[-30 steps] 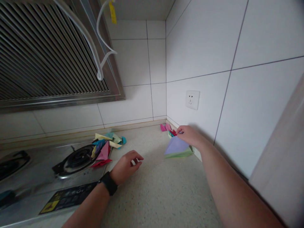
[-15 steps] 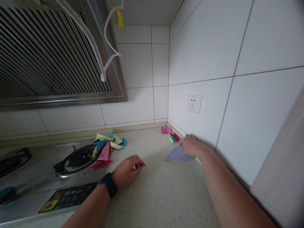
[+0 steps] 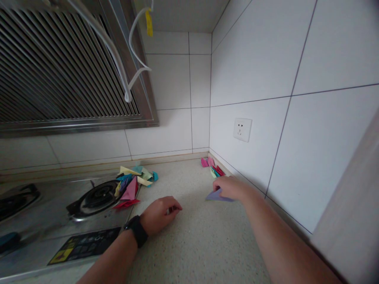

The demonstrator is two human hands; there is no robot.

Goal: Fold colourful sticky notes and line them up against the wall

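Observation:
Over the right part of the counter, my right hand (image 3: 232, 188) has its fingers curled at the upper edge of a purple folded paper (image 3: 218, 196), which lies low against the surface with its pointed end to the left. The hand covers part of the paper. My left hand (image 3: 162, 213), with a black watch on the wrist, rests on the counter to the left. Its thumb and forefinger meet at the tips, with a small gap behind them and nothing visible inside. Beyond my right hand lie small red and green folded papers (image 3: 217, 170) and pink folded papers (image 3: 207, 161).
A heap of coloured folded papers (image 3: 132, 189) spreads from the gas stove (image 3: 50, 215) onto the counter (image 3: 192, 248). A tiled wall with a socket (image 3: 242, 129) borders the right side. A range hood (image 3: 68, 75) and a white hanging cable (image 3: 128, 94) are above.
My right hand has shifted left and slightly down over the purple paper, away from the wall. The paper now appears flatter and narrower. My left hand has barely moved.

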